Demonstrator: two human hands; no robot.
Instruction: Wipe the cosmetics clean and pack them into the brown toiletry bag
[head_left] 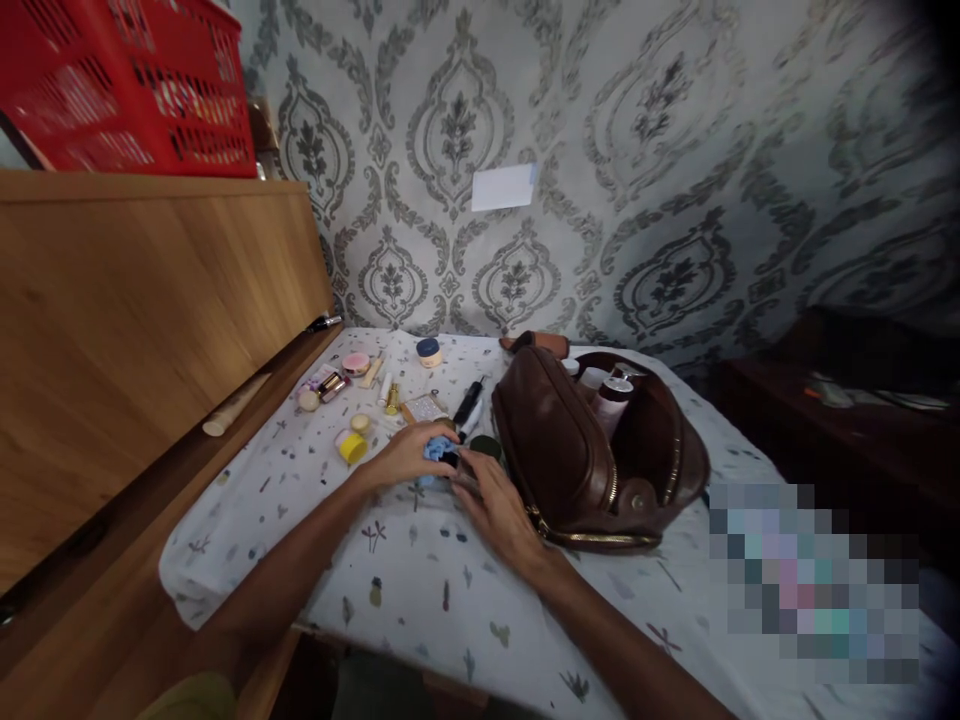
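Note:
My left hand (409, 455) is closed on a small blue object (439, 450) on the white patterned sheet (420, 590). My right hand (499, 510) rests beside it, fingers curled toward the same blue object and touching it. Just right of both hands lies an open brown leather toiletry bag (577, 450) with bottles (611, 400) standing inside. A black and white tube (469, 405) and a dark round pot (487, 445) lie just beyond my fingers.
Small cosmetics are scattered at the back left: a yellow cap (352, 448), a pink compact (355, 362), a blue-lidded jar (429, 350), a gold lipstick (391, 400). A wooden panel (135, 330) borders the left, with a red crate (127, 85) on top. Dark furniture (840, 400) stands at right.

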